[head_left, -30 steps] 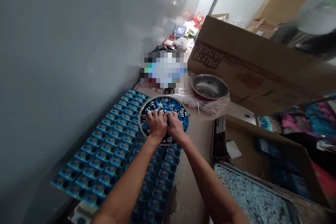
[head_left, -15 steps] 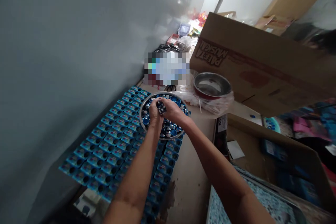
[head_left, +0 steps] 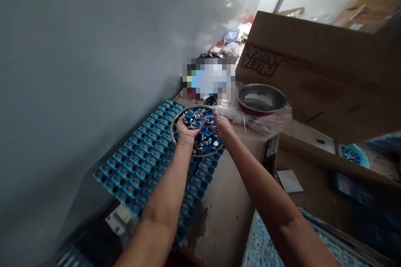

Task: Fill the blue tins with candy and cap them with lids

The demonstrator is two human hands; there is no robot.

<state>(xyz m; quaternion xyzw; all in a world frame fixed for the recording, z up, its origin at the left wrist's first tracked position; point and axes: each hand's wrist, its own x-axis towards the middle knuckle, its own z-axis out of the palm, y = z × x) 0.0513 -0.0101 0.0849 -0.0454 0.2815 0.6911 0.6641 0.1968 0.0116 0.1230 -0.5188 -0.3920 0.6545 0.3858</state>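
A round metal bowl (head_left: pixel 200 156) stands on the table, filled with small round blue-and-silver caps (head_left: pixel 206 149). Over it my left hand (head_left: pixel 186 134) is turned palm up, its fingers spread and curved around several caps (head_left: pixel 197 124). My right hand (head_left: pixel 222 126) hovers above the bowl's right side, fingers apart, close to the caps; I see nothing held in it. Under and around the bowl lie rows of blue printed packs (head_left: pixel 138 158), each with a dark round spot.
A dark red pan (head_left: pixel 261 99) rests on clear plastic at the back right. Behind it stands a large cardboard box (head_left: pixel 313 58). An open box (head_left: pixel 288 154) is at the right, with blue packs inside. The grey wall (head_left: pixel 78 50) borders the left.
My hands were together over the bowl; now they are apart. The left has turned palm up with caps in it, and the right has moved to the right. The view has shifted slightly.
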